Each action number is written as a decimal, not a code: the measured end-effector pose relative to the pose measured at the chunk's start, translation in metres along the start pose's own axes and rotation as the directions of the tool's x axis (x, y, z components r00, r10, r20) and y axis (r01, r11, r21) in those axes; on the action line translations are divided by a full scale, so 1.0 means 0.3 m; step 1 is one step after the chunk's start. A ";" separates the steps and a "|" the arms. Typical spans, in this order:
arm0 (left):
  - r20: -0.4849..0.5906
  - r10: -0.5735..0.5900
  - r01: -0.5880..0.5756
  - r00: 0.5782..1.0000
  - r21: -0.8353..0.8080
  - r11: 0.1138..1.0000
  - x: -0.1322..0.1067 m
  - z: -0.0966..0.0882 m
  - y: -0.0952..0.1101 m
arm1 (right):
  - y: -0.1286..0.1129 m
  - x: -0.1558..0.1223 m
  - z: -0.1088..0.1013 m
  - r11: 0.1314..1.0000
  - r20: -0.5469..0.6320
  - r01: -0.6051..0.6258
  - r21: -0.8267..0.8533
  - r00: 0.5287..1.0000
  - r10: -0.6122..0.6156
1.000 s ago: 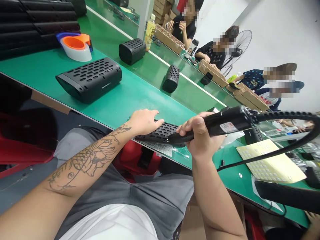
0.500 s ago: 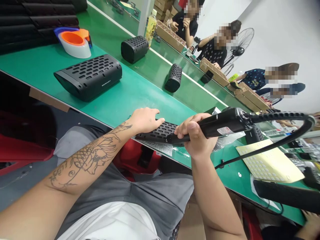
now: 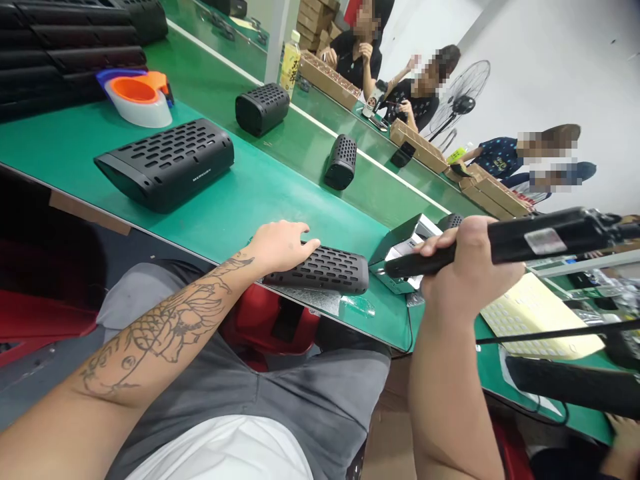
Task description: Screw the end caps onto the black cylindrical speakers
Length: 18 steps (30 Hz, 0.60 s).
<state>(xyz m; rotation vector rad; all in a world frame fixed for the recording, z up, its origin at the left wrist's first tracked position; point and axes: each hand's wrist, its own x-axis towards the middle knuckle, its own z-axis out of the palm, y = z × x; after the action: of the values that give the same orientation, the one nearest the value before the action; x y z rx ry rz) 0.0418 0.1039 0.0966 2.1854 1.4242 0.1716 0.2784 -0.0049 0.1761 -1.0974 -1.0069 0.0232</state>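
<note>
My left hand (image 3: 283, 247) rests over the left end of a black speaker housing (image 3: 333, 268) with slotted holes, holding it at the table's front edge. Its thumb and index finger show; the other fingers are largely hidden. My right hand (image 3: 465, 267) is wrapped around a black electric screwdriver (image 3: 537, 240) with a pale label and a cable. The screwdriver is raised right of the housing, apart from it. Its tip points left, in front of a green-and-silver box-shaped device (image 3: 397, 257).
A larger black speaker (image 3: 173, 163) marked MERKURY lies at left, with two smaller ones (image 3: 263, 109) (image 3: 341, 161) behind it. A tape dispenser (image 3: 137, 100) stands near stacked black casings (image 3: 65, 53). Yellow sticker sheets (image 3: 545, 317) lie at right. Several people sit across the green table (image 3: 280, 193).
My right hand has lifted the screwdriver off the housing and moved it right, beside the box-shaped device. The left hand stays on the housing. The view has shifted slightly.
</note>
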 end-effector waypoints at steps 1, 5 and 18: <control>0.001 -0.007 0.007 1.000 0.004 1.000 -0.001 0.000 0.004 | 0.034 0.044 -0.035 0.988 -0.064 0.029 -0.152 0.997 -0.039; 0.010 -0.011 0.011 1.000 0.005 1.000 -0.006 0.005 0.013 | 0.196 0.147 -0.153 0.900 -0.185 0.044 -0.434 0.973 -0.137; 0.014 -0.022 0.022 1.000 -0.005 1.000 -0.013 0.010 0.019 | 0.080 0.039 -0.138 0.984 -0.180 -0.063 -0.166 0.983 0.033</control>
<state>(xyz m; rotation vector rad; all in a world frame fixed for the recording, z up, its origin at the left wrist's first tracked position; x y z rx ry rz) 0.0458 0.0977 0.0974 2.1619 1.4380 0.1518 0.3241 -0.0175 0.1625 -1.2578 -0.8342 -0.1218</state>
